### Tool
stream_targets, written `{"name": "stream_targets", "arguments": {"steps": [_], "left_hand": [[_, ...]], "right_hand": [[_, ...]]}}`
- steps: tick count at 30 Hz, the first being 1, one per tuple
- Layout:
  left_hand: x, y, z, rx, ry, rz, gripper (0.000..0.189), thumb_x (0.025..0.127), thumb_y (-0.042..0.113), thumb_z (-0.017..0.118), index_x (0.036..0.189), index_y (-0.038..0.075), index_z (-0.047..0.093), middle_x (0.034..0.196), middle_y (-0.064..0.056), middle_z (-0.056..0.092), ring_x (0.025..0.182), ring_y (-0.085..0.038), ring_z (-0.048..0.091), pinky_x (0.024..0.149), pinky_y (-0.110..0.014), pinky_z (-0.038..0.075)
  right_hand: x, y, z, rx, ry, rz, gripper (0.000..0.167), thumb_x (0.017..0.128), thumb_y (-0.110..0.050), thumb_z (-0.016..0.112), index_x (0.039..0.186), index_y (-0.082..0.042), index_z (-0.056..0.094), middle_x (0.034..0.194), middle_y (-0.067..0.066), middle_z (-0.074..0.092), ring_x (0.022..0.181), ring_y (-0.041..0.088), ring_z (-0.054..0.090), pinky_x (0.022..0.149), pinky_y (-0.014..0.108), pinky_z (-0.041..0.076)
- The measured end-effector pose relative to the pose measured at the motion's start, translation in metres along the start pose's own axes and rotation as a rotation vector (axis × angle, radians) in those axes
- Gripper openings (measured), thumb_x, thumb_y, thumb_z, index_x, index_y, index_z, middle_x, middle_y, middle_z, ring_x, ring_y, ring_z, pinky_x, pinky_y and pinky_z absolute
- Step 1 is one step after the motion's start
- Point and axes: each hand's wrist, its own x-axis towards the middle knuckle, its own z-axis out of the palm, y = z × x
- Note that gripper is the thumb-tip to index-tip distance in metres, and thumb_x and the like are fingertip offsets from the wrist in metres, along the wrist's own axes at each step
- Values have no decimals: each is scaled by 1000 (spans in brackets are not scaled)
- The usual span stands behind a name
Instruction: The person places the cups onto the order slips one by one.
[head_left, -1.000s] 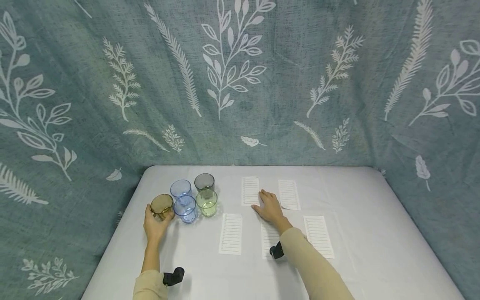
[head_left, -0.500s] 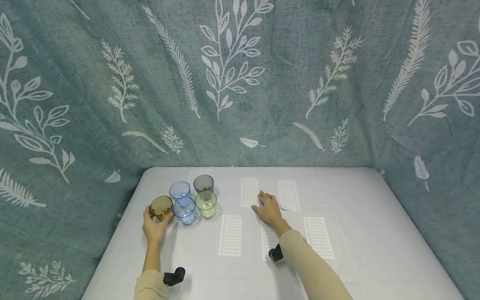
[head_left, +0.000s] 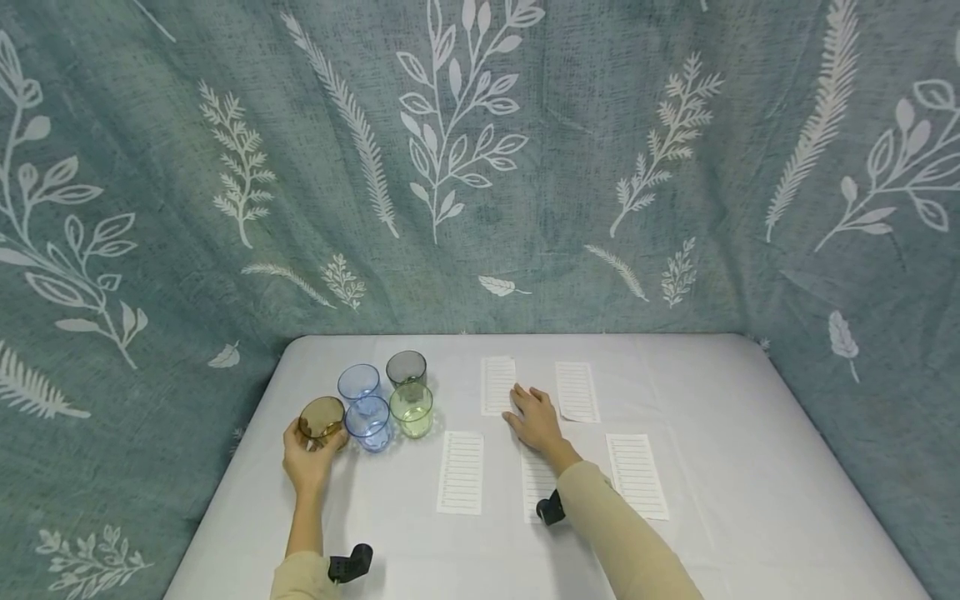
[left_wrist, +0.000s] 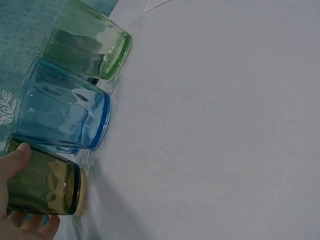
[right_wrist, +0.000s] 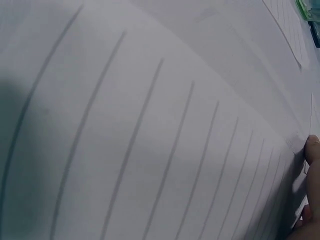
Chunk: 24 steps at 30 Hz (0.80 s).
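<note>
My left hand (head_left: pixel 306 462) grips an amber glass tumbler (left_wrist: pixel 42 182), thumb on one side and fingers on the other. Right beside it stands a blue tumbler (left_wrist: pixel 62 107), with a second blue tumbler (head_left: pixel 359 382) behind. A green tumbler (head_left: pixel 412 412) and a grey tumbler (head_left: pixel 407 367) complete the cluster at the table's left. My right hand (head_left: pixel 536 423) lies palm down with fingers spread, fingertips at the lower right corner of a lined paper slip (head_left: pixel 497 387). Its wrist and forearm partly cover another lined slip (head_left: pixel 536 483), seen close in the right wrist view.
More lined slips lie around the right hand: one at back right (head_left: pixel 576 392), one at front right (head_left: pixel 636 475) and one at front left (head_left: pixel 461 472). A white cloth covers the table (head_left: pixel 750 467). A green leaf-patterned curtain (head_left: pixel 562 208) hangs behind it.
The amber tumbler and my left hand have shifted slightly toward me. The right hand's fingers have moved a little to the left over the slip's corner. The head view has tipped slightly.
</note>
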Motion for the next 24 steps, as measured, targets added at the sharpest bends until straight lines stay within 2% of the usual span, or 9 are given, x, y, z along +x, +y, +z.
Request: {"name": "stream_targets", "arguments": {"steps": [7,18,21,24], "left_hand": [[-3,13,-4,-38,31,20,81,73,-2,76,139,-10,29,141,-31,37,132,-40,36,106,-48,35],[3,42,-11,-36,61,65,79,73,-1,76,139,-8,33,140,-28,40,131,-37,39,104,-48,38],[4,52,-11,-52,47,76,79,74,1,77,139,-6,33,141,-25,41,131,-35,39,105,-47,37],[5,62,-9,-68,5,92,79,74,2,77,140,-6,33,141,-24,41,132,-34,38,106,-46,36]], "right_hand": [[-3,-1,0,24,15,29,50,92,-27,60,133,0,50,144,13,42,134,39,31,110,53,26],[-3,0,3,63,31,49,52,90,-27,63,132,2,50,143,13,44,133,39,33,110,51,28],[-3,1,2,83,38,48,54,89,-27,65,132,3,51,142,15,44,133,39,34,109,51,29],[-4,1,2,103,54,48,56,87,-27,67,130,5,51,141,16,45,132,39,35,109,51,29]]}}
